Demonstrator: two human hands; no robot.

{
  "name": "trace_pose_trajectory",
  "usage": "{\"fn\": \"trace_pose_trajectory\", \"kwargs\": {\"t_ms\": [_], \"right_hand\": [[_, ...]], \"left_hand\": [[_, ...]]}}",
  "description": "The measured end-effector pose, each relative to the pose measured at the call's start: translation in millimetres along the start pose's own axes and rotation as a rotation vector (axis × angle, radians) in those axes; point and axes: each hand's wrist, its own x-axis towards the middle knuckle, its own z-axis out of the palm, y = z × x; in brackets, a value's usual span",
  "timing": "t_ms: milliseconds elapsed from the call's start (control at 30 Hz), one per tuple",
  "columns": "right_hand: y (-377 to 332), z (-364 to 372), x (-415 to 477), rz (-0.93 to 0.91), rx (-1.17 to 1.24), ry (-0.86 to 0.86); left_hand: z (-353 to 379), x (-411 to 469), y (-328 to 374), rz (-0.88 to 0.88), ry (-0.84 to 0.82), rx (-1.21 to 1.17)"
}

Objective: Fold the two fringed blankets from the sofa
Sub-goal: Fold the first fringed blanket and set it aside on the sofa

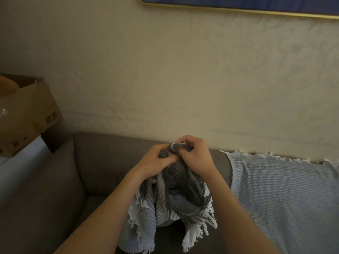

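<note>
A grey and white striped blanket (176, 202) with white fringes hangs bunched in front of me over the sofa seat. My left hand (156, 162) and my right hand (194, 154) both grip its top edge, close together, at the height of the sofa back. The fringed ends dangle below my wrists. A second blanket (282, 195), light blue with a waffle weave and a fringed top edge, lies spread over the sofa back and seat at the right.
The grey sofa (102, 162) stands against a cream wall. A cardboard box (31, 114) sits on a white surface at the left. A gold-framed picture (238, 4) hangs at the top.
</note>
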Motion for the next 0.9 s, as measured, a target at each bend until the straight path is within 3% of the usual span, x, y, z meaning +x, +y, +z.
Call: {"fn": "trace_pose_trajectory", "kwargs": {"t_ms": [367,533,700,900], "right_hand": [[5.6,-4.8,-3.2,0.026,0.098,-0.022],[5.8,-10.0,-2.3,-0.036,0.029,-0.054],[5.3,-11.5,-1.6,-0.101,-0.067,-0.032],[9.3,-12.2,-1.2,-0.16,-0.104,-0.024]], "left_hand": [[-6.2,5.5,-5.7,-0.104,0.03,0.015],[-5.7,9.5,-5.9,-0.18,0.074,0.025],[-5.1,4.9,1.5,-0.142,-0.076,0.081],[-16.1,4.6,-2.3,-0.239,-0.269,-0.005]]}}
